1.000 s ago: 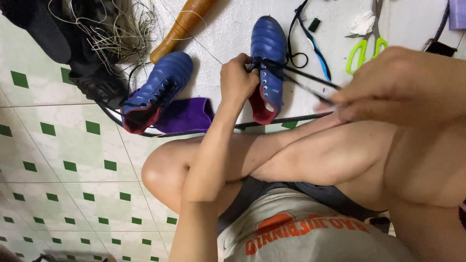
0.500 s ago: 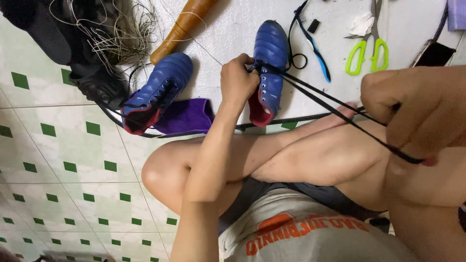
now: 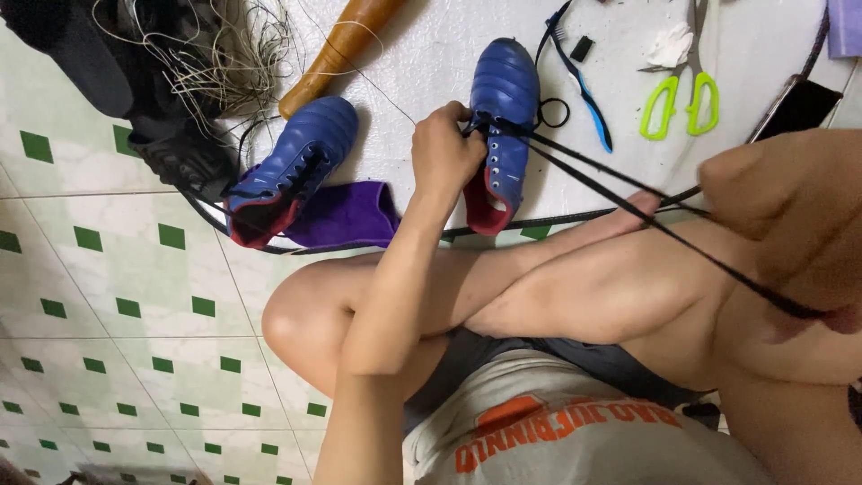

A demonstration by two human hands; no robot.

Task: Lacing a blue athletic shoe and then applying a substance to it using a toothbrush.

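- I sit on a floor of pale tiles with small green squares (image 3: pixel 126 305); ahead of my knees lies a white mat (image 3: pixel 431 54) with a dark edge, where my gear is spread.
- My left hand (image 3: pixel 444 153) is clenched on the upper of the blue boot (image 3: pixel 503 117) near its eyelets, pinning it toe-away on the mat.
- My right hand (image 3: pixel 790 216), large and close to the camera, is closed on the black lace (image 3: pixel 646 216), which runs taut in two strands from the boot's eyelets across my shin to that fist.
- A second blue boot (image 3: pixel 296 162) lies to the left, partly on a purple cloth (image 3: pixel 346 216), with its lace loose.
- A dark heap with tangled pale thread (image 3: pixel 215 63) fills the top left corner; a wooden handle (image 3: pixel 337 49) lies just beside it.
- Green-handled scissors (image 3: pixel 682 90), a blue toothbrush (image 3: pixel 584 81) and a dark phone (image 3: pixel 799 108) lie to the right of the boot.
- I judge that I am in the middle of lacing, drawing the lace tight through an eyelet pair. The next move calls for a steady grip on the boot while both strands are kept even, then for feeding the ends into the next eyelets without letting the tension slip.
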